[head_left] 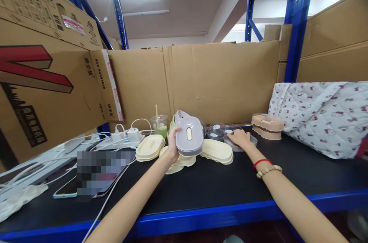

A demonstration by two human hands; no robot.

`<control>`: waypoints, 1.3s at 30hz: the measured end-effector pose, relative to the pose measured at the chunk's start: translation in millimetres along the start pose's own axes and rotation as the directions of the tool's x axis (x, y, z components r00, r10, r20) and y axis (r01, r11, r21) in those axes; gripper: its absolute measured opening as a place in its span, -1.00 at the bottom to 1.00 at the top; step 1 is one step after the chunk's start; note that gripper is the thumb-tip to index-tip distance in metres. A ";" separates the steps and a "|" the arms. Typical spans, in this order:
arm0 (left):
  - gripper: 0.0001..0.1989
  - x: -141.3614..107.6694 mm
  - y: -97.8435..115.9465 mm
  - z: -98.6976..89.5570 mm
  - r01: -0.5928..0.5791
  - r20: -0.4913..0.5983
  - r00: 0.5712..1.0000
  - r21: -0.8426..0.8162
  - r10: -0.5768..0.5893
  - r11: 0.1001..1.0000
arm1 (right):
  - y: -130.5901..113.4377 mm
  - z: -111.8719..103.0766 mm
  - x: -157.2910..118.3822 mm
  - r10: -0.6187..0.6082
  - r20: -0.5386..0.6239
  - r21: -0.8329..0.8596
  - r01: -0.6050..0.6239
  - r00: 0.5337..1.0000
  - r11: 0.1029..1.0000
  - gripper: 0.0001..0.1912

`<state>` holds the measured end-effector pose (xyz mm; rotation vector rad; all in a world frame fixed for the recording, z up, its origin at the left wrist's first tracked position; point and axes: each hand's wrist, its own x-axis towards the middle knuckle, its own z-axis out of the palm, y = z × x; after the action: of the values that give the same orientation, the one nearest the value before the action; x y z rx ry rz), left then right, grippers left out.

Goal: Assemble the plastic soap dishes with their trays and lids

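My left hand (173,145) is wrapped round the side of a lilac-grey plastic case (189,145), held up above the table. The case is a rounded oblong with a short cream slot piece in the middle of its face. At a round clear plastic tub (253,141), my right hand (240,137) dips its bent fingers inside; what they pinch is hidden. Stacked cream oblong lids (217,151) lie between the hands. More cream pieces (151,147) sit left of my left hand, and others lie partly under it.
Behind stand a cup of green drink (160,126) with a straw and a round clear lidded container (215,131). Peach cases (267,125) are stacked at right beside a quilted white bag (319,118). Chargers (133,135), cables and a tablet (67,189) lie left. Cardboard (224,82) walls the back.
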<state>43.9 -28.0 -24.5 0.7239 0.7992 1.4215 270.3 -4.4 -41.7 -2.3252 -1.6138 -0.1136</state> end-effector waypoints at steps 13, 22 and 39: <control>-0.83 -0.6 -10.4 -1.7 -0.043 0.047 0.998 -0.076 0.047 0.996 | 4.2 -3.2 10.0 0.159 -0.008 0.117 -0.157 0.987 0.981 -0.73; -0.84 4.0 -10.0 -4.7 -0.047 0.006 0.999 -0.134 0.048 0.990 | 8.7 5.5 18.5 0.160 -0.180 0.115 -0.141 0.970 0.983 -0.66; -0.85 2.4 -15.7 -3.9 0.055 0.036 0.998 -0.122 -0.051 0.991 | -15.8 24.8 23.1 -0.068 -0.073 0.375 0.091 0.995 0.922 -0.57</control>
<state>49.4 -26.2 -39.8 0.6257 0.6942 1.3952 261.4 28.7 -56.6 -1.9464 -1.5431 0.1044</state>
